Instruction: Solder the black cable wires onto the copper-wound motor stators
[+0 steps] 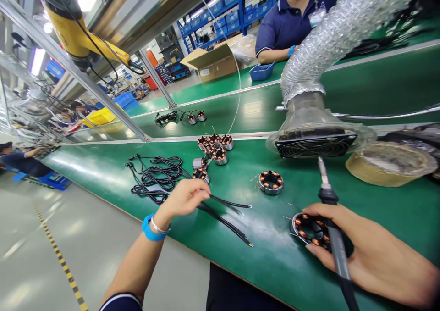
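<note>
My left hand [185,197] pinches thin black wires [227,214] that lie across the green belt [240,251], their stripped ends pointing right. My right hand [371,251] holds a soldering iron [332,219] with its tip pointing up, and its fingers also rest on a motor stator [307,227] wound with copper coils. Another stator [271,181] lies alone on the belt between my hands, a little farther off.
A bundle of black cables [154,175] and a cluster of several stators [213,148] lie to the left. A fume extractor hose with fan [314,143] hangs just behind the iron. A solder spool tray [388,164] sits right. A person in blue [288,26] works opposite.
</note>
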Tool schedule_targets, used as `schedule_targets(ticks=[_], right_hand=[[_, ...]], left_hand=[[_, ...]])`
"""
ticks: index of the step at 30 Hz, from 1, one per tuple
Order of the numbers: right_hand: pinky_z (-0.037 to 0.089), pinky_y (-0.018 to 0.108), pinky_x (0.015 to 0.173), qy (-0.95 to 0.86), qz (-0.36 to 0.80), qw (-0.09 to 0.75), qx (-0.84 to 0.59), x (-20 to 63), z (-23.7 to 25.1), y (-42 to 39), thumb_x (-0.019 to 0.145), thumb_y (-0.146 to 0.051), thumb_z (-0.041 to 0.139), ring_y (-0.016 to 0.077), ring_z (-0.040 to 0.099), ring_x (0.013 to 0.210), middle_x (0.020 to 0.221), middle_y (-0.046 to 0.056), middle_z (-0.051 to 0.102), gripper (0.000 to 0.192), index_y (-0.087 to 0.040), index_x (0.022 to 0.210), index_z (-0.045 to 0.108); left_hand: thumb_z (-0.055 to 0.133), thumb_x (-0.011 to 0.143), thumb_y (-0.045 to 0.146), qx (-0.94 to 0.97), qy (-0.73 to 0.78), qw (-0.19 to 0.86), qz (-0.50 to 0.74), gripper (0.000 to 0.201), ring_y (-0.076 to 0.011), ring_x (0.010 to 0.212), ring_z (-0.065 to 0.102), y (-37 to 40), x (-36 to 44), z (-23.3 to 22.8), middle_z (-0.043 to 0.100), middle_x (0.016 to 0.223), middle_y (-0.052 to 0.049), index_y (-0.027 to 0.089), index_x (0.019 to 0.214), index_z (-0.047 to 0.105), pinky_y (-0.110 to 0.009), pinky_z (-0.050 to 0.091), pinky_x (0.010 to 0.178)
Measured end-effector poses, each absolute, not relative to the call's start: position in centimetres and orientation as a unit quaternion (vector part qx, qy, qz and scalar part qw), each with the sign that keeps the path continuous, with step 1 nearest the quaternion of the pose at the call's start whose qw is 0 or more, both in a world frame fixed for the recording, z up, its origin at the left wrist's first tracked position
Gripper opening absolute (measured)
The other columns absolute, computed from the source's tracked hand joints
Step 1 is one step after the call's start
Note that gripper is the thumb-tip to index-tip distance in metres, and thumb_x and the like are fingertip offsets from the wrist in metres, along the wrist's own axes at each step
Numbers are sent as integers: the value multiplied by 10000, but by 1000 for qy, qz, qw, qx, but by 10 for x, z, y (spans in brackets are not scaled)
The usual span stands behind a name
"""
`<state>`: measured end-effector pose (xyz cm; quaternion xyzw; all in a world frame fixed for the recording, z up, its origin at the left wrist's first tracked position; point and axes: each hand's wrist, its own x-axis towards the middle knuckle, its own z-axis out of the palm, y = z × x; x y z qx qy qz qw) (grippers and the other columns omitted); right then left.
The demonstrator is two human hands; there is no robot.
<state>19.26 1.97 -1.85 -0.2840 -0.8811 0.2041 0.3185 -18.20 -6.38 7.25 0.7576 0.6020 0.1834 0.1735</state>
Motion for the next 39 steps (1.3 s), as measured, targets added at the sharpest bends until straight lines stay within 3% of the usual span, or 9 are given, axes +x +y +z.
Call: schedule_targets(ticks=[5,11,16,20,23,27,30,34,39], right_hand=[[552,186,580,-908,203,286,-230,197,-6,23,808,-209,668,112,614,646,887,61,610,450,-234,1208,464],[546,371,863,-879,217,360,-224,196,14,16,760,-241,676,238,607,1021,1160,131,574,532,-183,1233,440],[533,224,673,-768,352,464,-266,180,22,1,847,-124,599,118,624,766,923,38,614,271,-216,1074,484],[526,228,664,-768,336,492,-234,167,22,-3,830,-87,600,119,623,759,895,29,616,273,-214,1048,495],[531,236,685,-777,295,519,-199,158,26,-3,816,-57,596,120,628,754,872,29,627,271,-202,1025,505],[525,238,689,-780,250,537,-200,153,35,2,802,-54,607,119,608,755,868,30,640,274,-195,1019,515],[513,212,660,-780,281,515,-218,150,37,7,812,-78,614,95,586,706,879,20,633,260,-196,1026,526],[508,188,665,-766,305,520,-224,144,30,10,801,-74,612,79,589,688,840,-3,613,259,-198,1013,530],[504,205,653,-757,283,550,-211,135,22,9,769,-62,593,94,599,691,838,13,615,294,-191,1025,527]], left_hand=[[551,881,231,709,563,66,419,126,-35,486,365,-70,-167,117,515,599,21,134,829,613,-138,283,464],[556,884,256,758,564,215,247,151,-34,477,335,-63,-84,89,408,520,50,137,811,614,-156,262,491],[484,924,385,744,609,222,162,276,-74,510,387,-50,-62,57,443,534,32,162,871,638,-205,281,547],[362,982,356,779,546,267,152,339,-107,749,547,-37,-57,65,635,813,-22,176,922,643,-224,369,701],[304,1002,372,803,487,279,201,386,-131,879,535,-28,-46,72,612,904,-51,166,946,625,-251,388,815],[273,985,532,690,473,502,218,489,-85,635,520,-20,-35,64,548,729,-31,131,818,499,-205,411,615],[315,939,627,584,460,622,246,536,-39,418,360,-18,-35,51,476,587,14,129,799,456,-169,260,422],[385,919,630,562,419,656,281,534,-36,456,338,-18,-41,36,516,612,-4,109,862,488,-162,240,446],[395,966,518,600,481,561,306,451,-53,559,392,-26,-49,19,537,624,-17,109,833,527,-170,283,548]])
